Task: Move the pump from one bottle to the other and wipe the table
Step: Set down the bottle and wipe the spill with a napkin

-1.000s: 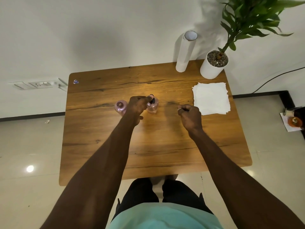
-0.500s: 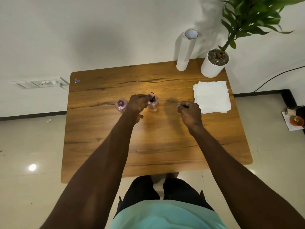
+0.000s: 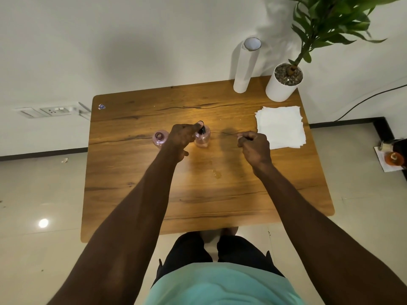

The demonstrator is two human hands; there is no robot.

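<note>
Two small pink bottles stand on the wooden table (image 3: 136, 194). The left bottle (image 3: 160, 139) has a bare, uncovered neck. The right bottle (image 3: 203, 138) carries the black pump (image 3: 201, 129). My left hand (image 3: 181, 138) sits between the two bottles, its index fingertip on top of the pump and the other fingers curled beside it. To the right of that bottle my right hand (image 3: 255, 147) hovers as a loose fist, apart from it. A small wet spot (image 3: 217, 173) glistens on the wood nearer to me.
A stack of white paper napkins (image 3: 280, 126) lies at the right, just past my right hand. A white paper roll (image 3: 246, 67) and a white plant pot (image 3: 284, 83) stand at the far right corner. A small sticker (image 3: 101, 106) marks the far left corner.
My right hand has drifted slightly right, away from the pumped bottle. My left hand stays on the pump.
</note>
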